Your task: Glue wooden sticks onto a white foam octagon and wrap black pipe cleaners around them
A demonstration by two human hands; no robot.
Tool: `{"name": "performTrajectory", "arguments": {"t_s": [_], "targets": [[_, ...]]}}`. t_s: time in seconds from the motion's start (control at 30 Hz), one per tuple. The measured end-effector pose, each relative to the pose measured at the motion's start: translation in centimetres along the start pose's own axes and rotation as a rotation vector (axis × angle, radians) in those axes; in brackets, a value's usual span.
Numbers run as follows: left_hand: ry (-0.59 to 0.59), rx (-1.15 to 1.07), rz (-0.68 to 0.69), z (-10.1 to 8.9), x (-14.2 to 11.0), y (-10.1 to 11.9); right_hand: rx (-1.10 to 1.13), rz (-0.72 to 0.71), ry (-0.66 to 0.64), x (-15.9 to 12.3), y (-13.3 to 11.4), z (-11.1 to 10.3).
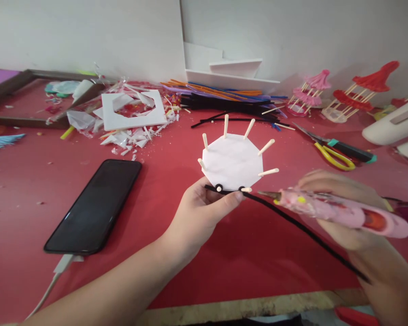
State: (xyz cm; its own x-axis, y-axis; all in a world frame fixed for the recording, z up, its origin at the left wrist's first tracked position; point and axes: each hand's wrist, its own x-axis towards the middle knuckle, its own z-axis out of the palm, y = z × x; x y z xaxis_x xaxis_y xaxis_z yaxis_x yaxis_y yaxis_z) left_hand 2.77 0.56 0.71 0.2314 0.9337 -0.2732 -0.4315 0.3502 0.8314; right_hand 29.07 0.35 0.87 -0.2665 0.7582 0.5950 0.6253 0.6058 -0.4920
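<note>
My left hand grips a white foam-board polygon by its near edge, thumb toward me. Several pale wooden sticks stand up around the board's rim. A black pipe cleaner is looped around two sticks at the near edge, and its long tail runs down to the right. In my right hand is a pink glue gun, its nozzle pointing left, a little right of the nearest stick and apart from it. Part of the right hand is hidden behind the glue gun.
A phone on a cable lies at left. Behind are a cut-out foam frame on scraps, a bundle of pipe cleaners and a wooden frame. Scissors, a cutter and small red and pink carousel models stand or lie right.
</note>
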Motion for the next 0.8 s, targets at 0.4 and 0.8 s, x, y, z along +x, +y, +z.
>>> {"name": "performTrajectory", "arguments": {"t_s": [0.4, 0.8], "targets": [[-0.004, 0.005, 0.009, 0.1, -0.1, 0.1, -0.150, -0.139, -0.033, 0.5, -1.7, 0.6], [0.029, 0.069, -0.007, 0.3, -0.3, 0.0, -0.208, -0.093, -0.063, 0.1, -1.8, 0.3]]}}
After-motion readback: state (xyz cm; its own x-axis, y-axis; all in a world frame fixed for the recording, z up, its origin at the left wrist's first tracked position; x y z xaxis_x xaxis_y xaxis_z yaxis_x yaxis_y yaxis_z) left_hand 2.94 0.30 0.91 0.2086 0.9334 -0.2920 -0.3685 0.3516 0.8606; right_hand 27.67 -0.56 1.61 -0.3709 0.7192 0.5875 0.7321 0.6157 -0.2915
